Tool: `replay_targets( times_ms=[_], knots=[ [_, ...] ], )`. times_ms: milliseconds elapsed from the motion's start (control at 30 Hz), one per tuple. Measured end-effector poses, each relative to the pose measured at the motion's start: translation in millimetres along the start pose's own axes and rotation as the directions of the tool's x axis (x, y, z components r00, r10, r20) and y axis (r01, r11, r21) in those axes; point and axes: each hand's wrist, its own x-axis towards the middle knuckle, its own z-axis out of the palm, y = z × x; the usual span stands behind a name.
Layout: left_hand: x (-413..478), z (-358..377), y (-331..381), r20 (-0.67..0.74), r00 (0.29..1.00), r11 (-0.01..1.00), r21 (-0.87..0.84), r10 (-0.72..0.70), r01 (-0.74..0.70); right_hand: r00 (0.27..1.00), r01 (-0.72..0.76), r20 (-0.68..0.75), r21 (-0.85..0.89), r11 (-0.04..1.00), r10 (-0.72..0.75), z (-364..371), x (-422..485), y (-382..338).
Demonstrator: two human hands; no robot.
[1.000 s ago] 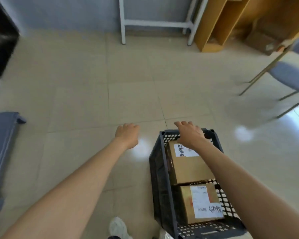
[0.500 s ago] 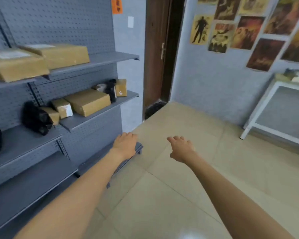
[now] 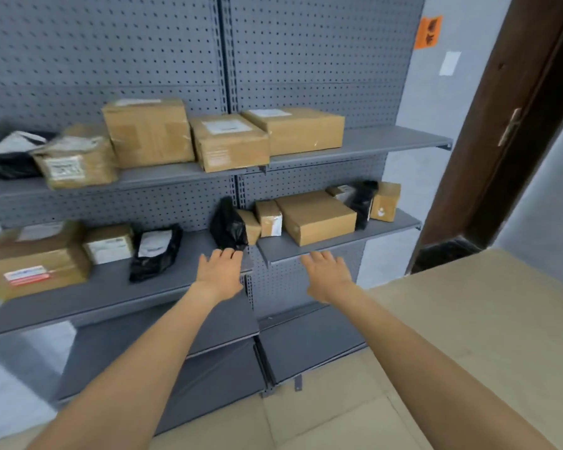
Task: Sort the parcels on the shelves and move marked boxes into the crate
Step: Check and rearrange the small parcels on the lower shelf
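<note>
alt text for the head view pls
Left hand and right hand, both open and empty, reach toward grey pegboard shelves holding cardboard boxes and black bags. A dark wooden door stands at right.

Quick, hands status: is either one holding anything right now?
Left hand: open, fingers straight, holding nothing.
Right hand: open, fingers straight, holding nothing.

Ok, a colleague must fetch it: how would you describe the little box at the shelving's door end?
Find the grey pegboard shelving beside the dark door; take the lower stocked shelf of its right-hand bay. The little box is the last parcel at the door end, past a black bag. Unlike the larger flat box nearby, it stands upright with a white mark on its front.
</note>
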Motion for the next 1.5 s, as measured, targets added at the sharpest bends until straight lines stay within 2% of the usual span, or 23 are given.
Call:
replay_targets(
  times_ms=[233, 367, 667, 867, 933, 1000, 1033, 1100, 1133, 1200, 1233, 1267, 1300, 1400, 1500],
  knots=[
    [49.8, 0.3, -63.8, -0.010, 0.984, 0.982, -0.060, -0.179, 0.178, 0.979, 0.195, -0.057, -0.035, 0.980, -0.196, -19.2, 104.6, -42.8],
    [86.1, 16.6, -97.6, 0.005, 0.973, 0.971, -0.069, -0.231, 0.231, 0.968, 0.248, -0.042, -0.015, 0.969, -0.249, -14.1, 159.7, -65.6],
    [192.4, 66.5, -140.6, 0.101, 0.974, 0.971, -0.108, -0.203, 0.213, 0.970, 0.225, 0.091, -0.006, 0.974, -0.223, 15.7, 269.2, -88.7],
    [250.0, 81.9, -144.3, 0.172, 0.973, 0.956, -0.223, -0.154, 0.191, 0.977, 0.169, 0.111, 0.128, 0.977, -0.183, 27.6, 324.7, -82.2],
    [270.4, 83.9, -140.1, 0.211, 0.963, 0.918, -0.324, -0.164, 0.228, 0.980, 0.143, 0.113, 0.175, 0.974, -0.164, 33.0, 340.9, -80.8],
    [291.3, 84.6, -134.1, 0.262, 0.943, 0.810, -0.495, -0.206, 0.315, 0.980, 0.124, 0.125, 0.223, 0.967, -0.155, 39.2, 355.3, -81.6],
    [301.0, 85.0, -130.9, 0.288, 0.929, 0.720, -0.591, -0.233, 0.364, 0.979, 0.120, 0.133, 0.247, 0.962, -0.156, 43.2, 361.7, -82.3],
    [315.8, 83.8, -124.0, 0.365, 0.886, 0.472, -0.751, -0.287, 0.462, 0.977, 0.121, 0.135, 0.292, 0.949, -0.166, 51.4, 371.3, -84.5],
    [321.5, 82.6, -121.4, 0.427, 0.852, 0.317, -0.798, -0.302, 0.513, 0.977, 0.123, 0.129, 0.316, 0.941, -0.171, 55.3, 374.6, -85.7],
    [329.3, 79.8, -119.8, 0.565, 0.774, -0.013, -0.810, -0.285, 0.586, 0.975, 0.153, 0.098, 0.357, 0.921, -0.200, 62.9, 378.7, -90.9],
    [332.8, 78.6, -120.4, 0.613, 0.742, -0.142, -0.788, -0.270, 0.599, 0.971, 0.183, 0.077, 0.373, 0.910, -0.227, 66.2, 380.0, -94.6],
    [336.2, 78.4, -122.0, 0.645, 0.716, -0.218, -0.764, -0.266, 0.607, 0.965, 0.213, 0.059, 0.392, 0.895, -0.256, 68.6, 380.2, -98.9],
    [338.6, 78.8, -124.0, 0.669, 0.694, -0.248, -0.743, -0.268, 0.621, 0.958, 0.240, 0.044, 0.415, 0.878, -0.283, 70.5, 380.4, -103.3],
    [340.1, 79.8, -130.3, 0.727, 0.640, -0.252, -0.687, -0.249, 0.682, 0.937, 0.301, 0.022, 0.456, 0.837, -0.349, 70.7, 379.6, -116.1],
    [332.2, 85.8, -145.3, 0.740, 0.647, -0.290, -0.670, -0.185, 0.683, 0.913, 0.312, 0.051, 0.551, 0.774, -0.404, 67.9, 376.7, -131.3]
  ],
)
